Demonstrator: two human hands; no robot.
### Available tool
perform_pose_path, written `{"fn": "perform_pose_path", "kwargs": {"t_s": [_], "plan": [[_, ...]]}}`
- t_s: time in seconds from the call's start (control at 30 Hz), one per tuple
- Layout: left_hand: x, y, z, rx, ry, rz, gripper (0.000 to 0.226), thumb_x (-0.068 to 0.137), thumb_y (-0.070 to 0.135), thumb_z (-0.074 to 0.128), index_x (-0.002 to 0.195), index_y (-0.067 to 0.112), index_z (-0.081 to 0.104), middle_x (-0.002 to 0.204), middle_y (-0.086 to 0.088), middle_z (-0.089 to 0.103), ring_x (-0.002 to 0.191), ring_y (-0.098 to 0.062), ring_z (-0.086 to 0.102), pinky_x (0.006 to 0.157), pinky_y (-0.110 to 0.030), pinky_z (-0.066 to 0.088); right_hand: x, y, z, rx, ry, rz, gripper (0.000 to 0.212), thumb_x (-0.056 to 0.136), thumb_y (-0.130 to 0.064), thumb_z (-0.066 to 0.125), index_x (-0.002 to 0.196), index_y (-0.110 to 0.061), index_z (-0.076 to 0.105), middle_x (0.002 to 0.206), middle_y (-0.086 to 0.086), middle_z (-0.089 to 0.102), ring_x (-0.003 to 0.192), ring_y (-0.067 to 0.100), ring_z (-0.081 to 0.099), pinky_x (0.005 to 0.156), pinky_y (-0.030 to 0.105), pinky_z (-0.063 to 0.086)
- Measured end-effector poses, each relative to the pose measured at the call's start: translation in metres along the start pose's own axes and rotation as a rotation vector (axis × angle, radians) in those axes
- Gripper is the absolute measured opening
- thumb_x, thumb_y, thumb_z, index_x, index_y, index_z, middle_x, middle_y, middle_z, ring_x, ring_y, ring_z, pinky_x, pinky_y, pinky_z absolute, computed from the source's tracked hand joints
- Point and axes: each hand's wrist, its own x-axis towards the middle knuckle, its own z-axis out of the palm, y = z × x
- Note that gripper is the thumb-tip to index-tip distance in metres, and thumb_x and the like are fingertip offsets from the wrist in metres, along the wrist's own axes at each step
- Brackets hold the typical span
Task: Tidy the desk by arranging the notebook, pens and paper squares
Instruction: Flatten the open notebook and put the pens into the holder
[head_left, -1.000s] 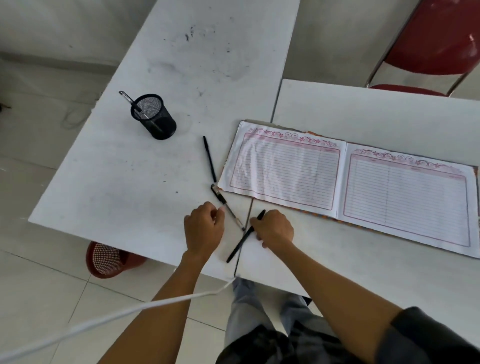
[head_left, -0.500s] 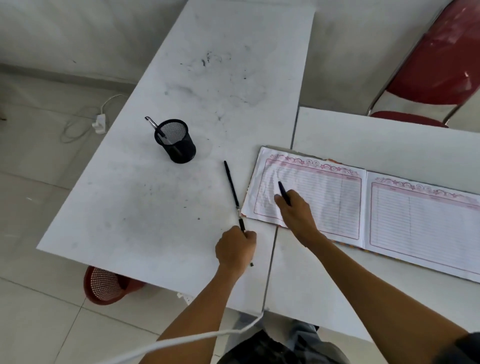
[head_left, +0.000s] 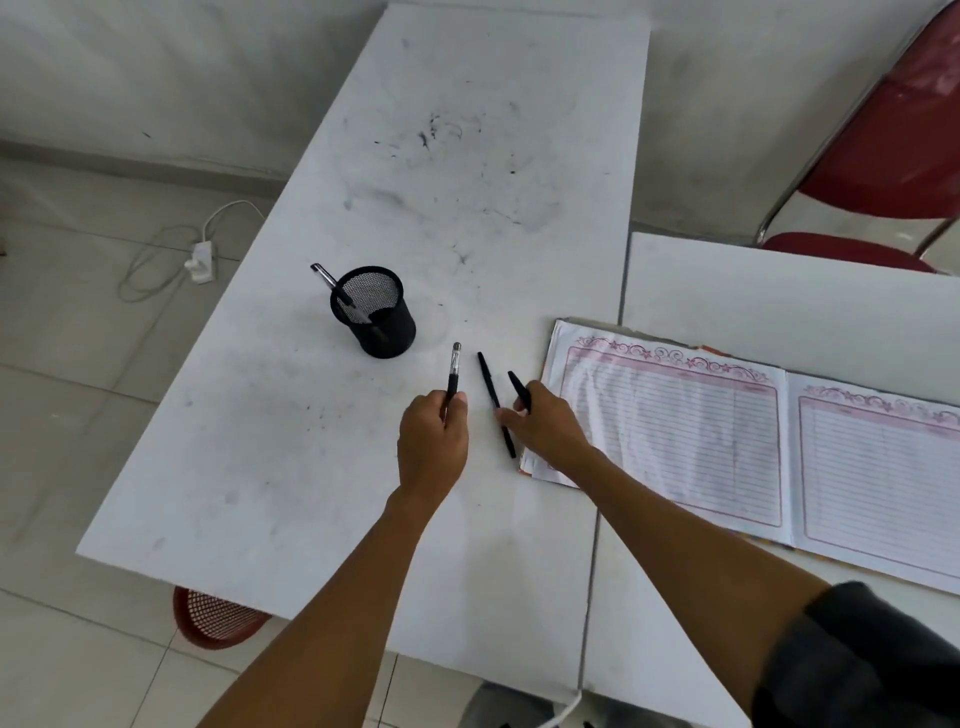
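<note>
My left hand (head_left: 431, 447) is closed around a clear-and-black pen (head_left: 453, 371) that points up toward a black mesh pen cup (head_left: 378, 314). One pen (head_left: 332, 286) leans inside that cup. My right hand (head_left: 545, 423) grips a black pen (head_left: 519, 389), and its fingertips touch a second black pen (head_left: 493, 397) lying flat on the white desk (head_left: 311, 441). An open notebook (head_left: 727, 447) with pink-lined pages lies to the right, across the seam between two desks. No paper squares are in view.
A red chair (head_left: 883, 156) stands at the back right. A red mesh bin (head_left: 213, 618) sits on the floor under the desk's near left corner. A white power strip with its cable (head_left: 200, 257) lies on the tiled floor at left.
My left hand has lifted its pen off the desk toward the cup. My right hand came off the notebook page to the left, still holding its pen, and now touches the lying pen.
</note>
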Motion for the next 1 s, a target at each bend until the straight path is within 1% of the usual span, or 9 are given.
{"fn": "perform_pose_path", "kwargs": {"t_s": [0.17,0.33,0.37,0.43,0.53,0.63,0.77,0.87,1.0], "plan": [[0.019,-0.003,-0.005,0.042,0.024,0.032,0.03,0.096,0.028,0.048,0.091,0.003,0.064,0.081,-0.01,0.051,0.075,-0.024,0.049,0.066,-0.029,0.036,0.026,-0.017,0.021,-0.354,0.001,-0.088,0.051,0.085,-0.043,0.058,0.119,-0.009,0.04,0.115,0.013,0.051,0.1,0.034,0.058,0.072,0.038,0.042],[0.04,0.003,-0.018,-0.076,0.024,0.06,0.021,0.094,0.018,0.053,0.111,0.009,0.061,0.084,-0.005,0.062,0.074,-0.021,0.057,0.07,-0.035,0.05,0.043,-0.033,0.032,-0.506,0.072,-0.191,0.026,0.096,-0.019,0.04,0.115,-0.001,0.042,0.117,0.019,0.05,0.097,0.038,0.058,0.069,0.037,0.036],[0.044,0.006,-0.021,-0.109,0.029,0.054,0.02,0.093,0.018,0.054,0.11,0.011,0.06,0.077,-0.001,0.061,0.068,-0.018,0.057,0.066,-0.034,0.053,0.044,-0.038,0.033,-0.457,0.075,-0.186,0.024,0.096,-0.019,0.038,0.112,-0.001,0.042,0.114,0.02,0.053,0.093,0.038,0.058,0.068,0.037,0.036],[0.051,0.012,-0.029,-0.149,0.055,0.062,0.016,0.091,0.018,0.058,0.105,0.011,0.061,0.067,0.006,0.058,0.059,-0.006,0.056,0.06,-0.019,0.05,0.047,-0.049,0.031,-0.256,0.087,-0.162,0.017,0.096,-0.017,0.037,0.106,-0.004,0.04,0.103,0.02,0.06,0.078,0.033,0.055,0.061,0.034,0.036],[0.065,0.023,-0.045,-0.207,0.106,0.109,0.012,0.086,0.014,0.064,0.096,0.009,0.063,0.068,0.011,0.059,0.06,0.008,0.056,0.057,-0.006,0.044,0.054,-0.07,0.026,0.062,0.102,-0.15,0.024,0.097,-0.014,0.037,0.119,-0.005,0.041,0.093,0.014,0.057,0.078,0.029,0.053,0.061,0.033,0.037],[0.082,0.029,-0.062,-0.256,0.173,0.136,0.009,0.081,0.011,0.068,0.088,0.01,0.063,0.068,0.011,0.06,0.059,0.006,0.057,0.058,-0.007,0.045,0.061,-0.094,0.016,0.312,0.07,-0.147,0.021,0.097,-0.015,0.037,0.112,-0.011,0.051,0.08,-0.001,0.051,0.068,0.016,0.048,0.055,0.024,0.033],[0.105,0.034,-0.086,-0.325,0.289,0.148,0.014,0.078,0.011,0.07,0.081,0.015,0.057,0.068,0.009,0.061,0.058,0.002,0.056,0.059,-0.011,0.047,0.06,-0.137,-0.001,0.701,-0.005,-0.22,0.017,0.098,-0.011,0.035,0.089,-0.02,0.045,0.076,0.001,0.051,0.063,0.015,0.052,0.057,0.025,0.039],[0.127,0.037,-0.102,-0.33,0.4,0.183,0.015,0.079,0.015,0.071,0.083,0.012,0.057,0.071,0.011,0.06,0.06,0.002,0.056,0.063,-0.013,0.048,0.06,-0.174,-0.003,0.799,0.024,-0.398,0.022,0.097,-0.004,0.034,0.084,-0.02,0.04,0.07,0.003,0.045,0.057,0.015,0.044,0.053,0.023,0.04],[0.149,0.037,-0.113,-0.298,0.456,0.227,0.017,0.08,0.015,0.07,0.088,0.008,0.058,0.073,0.016,0.059,0.063,0.006,0.057,0.065,-0.01,0.046,0.069,-0.216,0.007,0.789,0.066,-0.517,0.023,0.096,-0.006,0.038,0.081,-0.023,0.038,0.07,-0.002,0.04,0.056,0.012,0.039,0.059,0.025,0.038]]}}
